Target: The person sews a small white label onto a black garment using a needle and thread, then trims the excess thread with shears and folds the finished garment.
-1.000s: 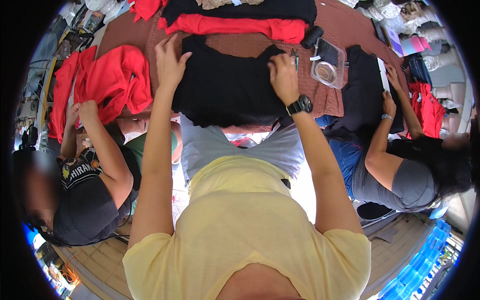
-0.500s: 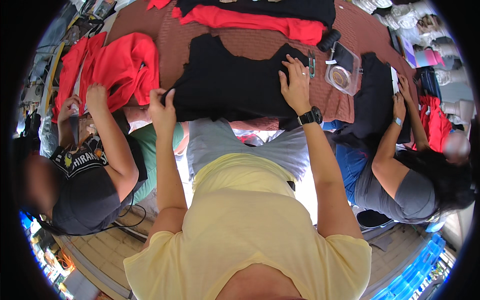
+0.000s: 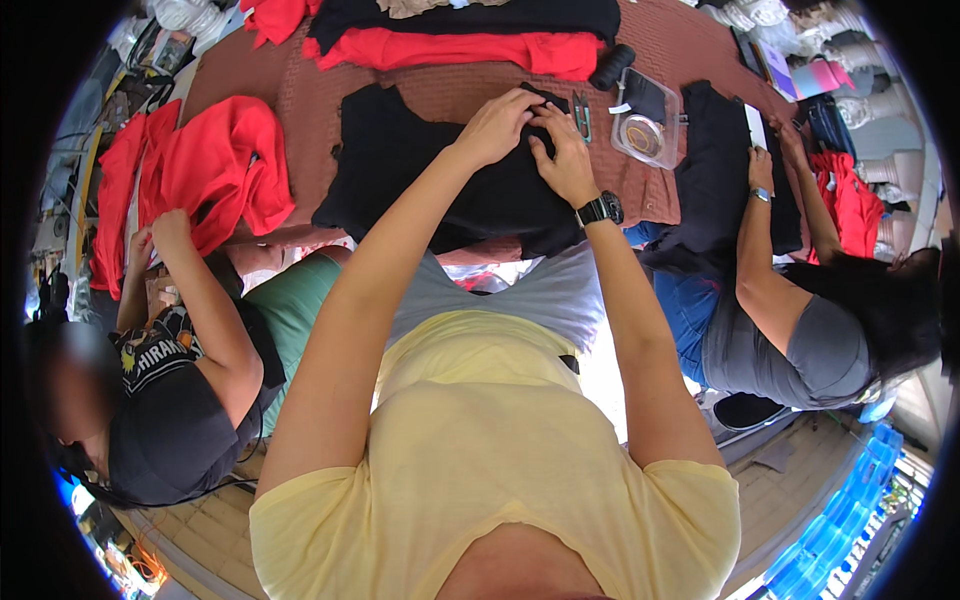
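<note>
A black garment [image 3: 400, 185] with a curved neckline lies on the brown-covered table in front of me. My left hand [image 3: 495, 130] reaches across to its upper right shoulder, fingers closed together on the cloth edge. Beside it, my right hand [image 3: 568, 165] rests on the same part of the garment, fingers loosely bent and thumb apart. The fingertips of both hands almost meet, and the cloth under them is partly hidden. Just right of them lie small thread snips [image 3: 582, 115].
A clear plastic box [image 3: 672, 132] with coiled items and a black thread spool [image 3: 612, 66] sit to the right. Folded red and black cloth [image 3: 460, 52] lies at the back. Co-workers on both sides handle a red garment [image 3: 225, 165] and a black one [image 3: 715, 170].
My left hand has left the garment's left edge and crossed over to the right shoulder. My right hand's fingers have bent. The view has shifted slightly.
</note>
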A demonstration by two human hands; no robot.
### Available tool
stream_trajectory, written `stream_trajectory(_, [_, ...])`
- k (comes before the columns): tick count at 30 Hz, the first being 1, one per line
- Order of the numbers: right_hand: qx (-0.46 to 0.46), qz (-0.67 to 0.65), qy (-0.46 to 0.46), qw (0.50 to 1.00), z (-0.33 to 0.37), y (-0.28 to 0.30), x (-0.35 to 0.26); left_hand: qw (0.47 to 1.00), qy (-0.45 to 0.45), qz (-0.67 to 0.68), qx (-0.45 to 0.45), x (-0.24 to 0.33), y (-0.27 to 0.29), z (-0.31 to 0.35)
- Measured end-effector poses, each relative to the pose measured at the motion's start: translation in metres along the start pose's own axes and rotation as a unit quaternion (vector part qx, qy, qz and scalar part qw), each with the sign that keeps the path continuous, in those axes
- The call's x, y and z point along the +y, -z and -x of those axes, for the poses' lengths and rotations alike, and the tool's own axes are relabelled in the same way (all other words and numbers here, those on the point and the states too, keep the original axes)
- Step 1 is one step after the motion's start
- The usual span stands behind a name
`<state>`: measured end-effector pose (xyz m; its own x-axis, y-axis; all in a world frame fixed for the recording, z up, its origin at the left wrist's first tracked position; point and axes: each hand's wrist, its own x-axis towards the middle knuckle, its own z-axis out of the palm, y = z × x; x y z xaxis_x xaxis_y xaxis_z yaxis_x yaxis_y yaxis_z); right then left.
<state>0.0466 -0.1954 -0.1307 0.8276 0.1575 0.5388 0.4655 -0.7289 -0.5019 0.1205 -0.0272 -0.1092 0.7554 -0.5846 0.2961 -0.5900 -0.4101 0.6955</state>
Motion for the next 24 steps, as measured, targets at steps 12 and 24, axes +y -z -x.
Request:
stream_trajectory(12, [-0.052, 0.006, -0.327, 0.944, 0.166, 0.044, -0.04, 0.96, -0.09, -0.263, 0.011, -0.01, -0.028, 0.011])
stream_trajectory(24, [0.055, -0.029, -0.423, 0.904, 0.121, 0.11, -0.067, 0.953, -0.092, -0.285, 0.04, -0.002, -0.032, 0.009])
